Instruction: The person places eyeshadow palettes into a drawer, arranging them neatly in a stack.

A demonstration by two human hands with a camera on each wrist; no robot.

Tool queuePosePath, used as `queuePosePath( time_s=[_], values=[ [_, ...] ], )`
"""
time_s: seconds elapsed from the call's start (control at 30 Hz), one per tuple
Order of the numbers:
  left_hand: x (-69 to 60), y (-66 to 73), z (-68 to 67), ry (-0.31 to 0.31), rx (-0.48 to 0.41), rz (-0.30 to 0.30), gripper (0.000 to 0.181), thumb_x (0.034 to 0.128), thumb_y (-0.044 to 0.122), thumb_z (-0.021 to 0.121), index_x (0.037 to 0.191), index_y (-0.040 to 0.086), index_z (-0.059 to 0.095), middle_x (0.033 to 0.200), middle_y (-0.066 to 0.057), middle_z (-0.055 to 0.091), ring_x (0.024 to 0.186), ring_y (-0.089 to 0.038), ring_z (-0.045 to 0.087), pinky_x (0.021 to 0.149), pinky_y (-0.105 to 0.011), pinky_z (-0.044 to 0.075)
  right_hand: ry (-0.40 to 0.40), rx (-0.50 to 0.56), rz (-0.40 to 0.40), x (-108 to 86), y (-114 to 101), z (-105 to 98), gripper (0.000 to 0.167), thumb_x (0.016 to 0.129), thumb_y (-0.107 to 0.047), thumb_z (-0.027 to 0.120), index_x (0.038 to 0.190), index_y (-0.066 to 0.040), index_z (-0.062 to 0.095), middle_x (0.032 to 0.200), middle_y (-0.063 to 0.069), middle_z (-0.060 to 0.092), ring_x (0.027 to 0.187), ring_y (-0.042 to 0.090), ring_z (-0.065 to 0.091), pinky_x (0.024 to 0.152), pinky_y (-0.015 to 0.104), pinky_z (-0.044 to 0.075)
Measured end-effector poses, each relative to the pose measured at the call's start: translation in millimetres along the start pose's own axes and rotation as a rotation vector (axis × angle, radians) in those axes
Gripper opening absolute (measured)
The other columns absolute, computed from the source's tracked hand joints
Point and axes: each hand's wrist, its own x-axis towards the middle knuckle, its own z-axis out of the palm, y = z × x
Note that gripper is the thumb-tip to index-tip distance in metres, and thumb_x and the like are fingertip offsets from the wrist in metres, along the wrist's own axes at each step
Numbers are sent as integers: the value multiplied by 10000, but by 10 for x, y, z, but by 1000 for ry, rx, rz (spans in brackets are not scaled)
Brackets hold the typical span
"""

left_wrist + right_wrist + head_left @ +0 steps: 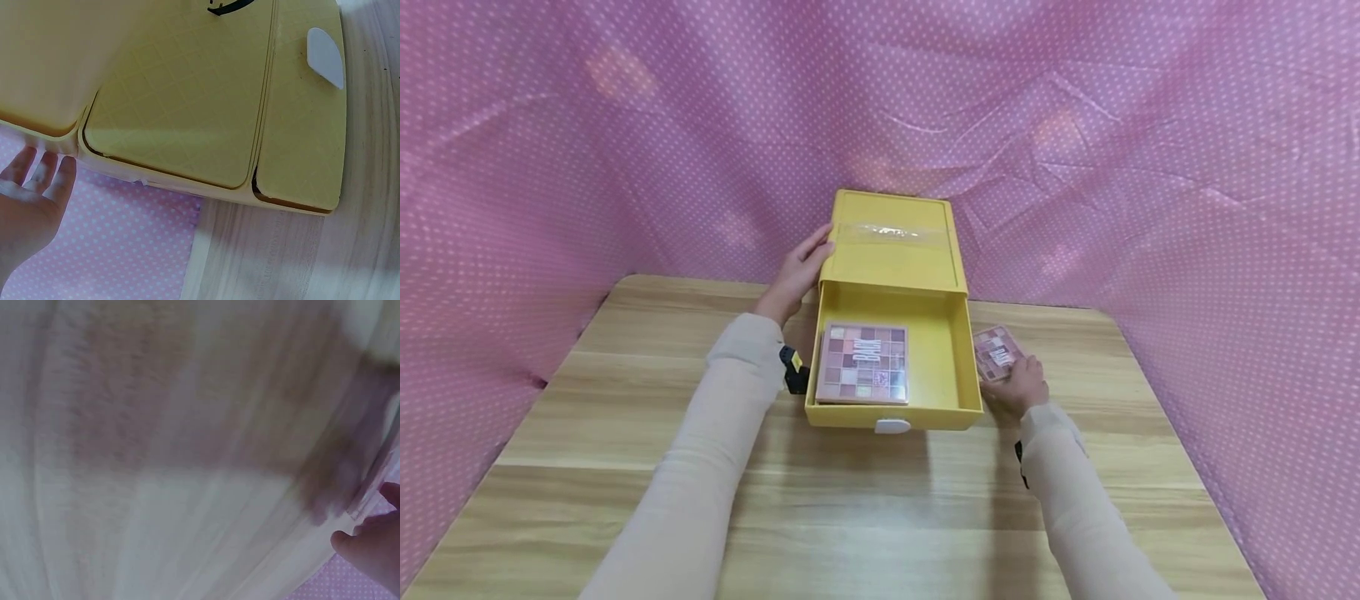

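A yellow drawer box [895,262] stands on the table with its top drawer [936,350] pulled out toward me. Inside that drawer, on the left, lies a pinkish eyeshadow palette [862,364] with many square pans under a clear lid. My left hand [791,280] rests on the box's left side, its fingers fairly straight against the edge; the left wrist view shows these fingertips [65,165] at the yellow rim. To the right of the drawer, my right hand [1024,386] grips a second eyeshadow palette [992,346] by its near edge, tilted above the table.
The drawer front bears a white pull tab [892,426], and another white tab [325,57] shows on a lower drawer front. Clear tape [887,233] crosses the box top. A pink dotted curtain [760,108] hangs around the wooden table [850,517].
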Motion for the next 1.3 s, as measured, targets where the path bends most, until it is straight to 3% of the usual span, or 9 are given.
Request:
queuePosePath(
  time_s=[0.2,0.47,0.7,1.3],
  values=[
    [-12,30,-15,9,10,8,476,862,349,508,1314,281,371,1352,22,322,1132,-197,407,890,-312,388,37,61,23,-9,13,74,1034,649,-526,655,1259,154,170,1277,421,62,1171,522,80,961,557,134],
    [-22,37,-20,15,-4,-4,467,869,319,505,1314,271,374,1339,-11,345,1127,-202,412,900,-310,380,96,88,95,35,-79,156,1069,607,-564,649,1230,171,187,1216,401,199,1125,492,213,942,537,226],
    [-43,42,0,16,-1,-8,466,877,304,499,1320,254,368,1328,-35,358,1113,-215,424,891,-320,388,75,96,190,45,-145,176,1081,651,-575,596,1271,173,122,1254,434,96,1163,516,129,958,543,180],
    [-42,-10,30,24,20,5,448,880,315,490,1311,269,380,1338,-6,346,1128,-185,411,901,-307,378,127,139,331,79,-194,247,1009,684,-517,606,1266,152,125,1260,430,90,1159,516,134,924,599,166]
  ],
)
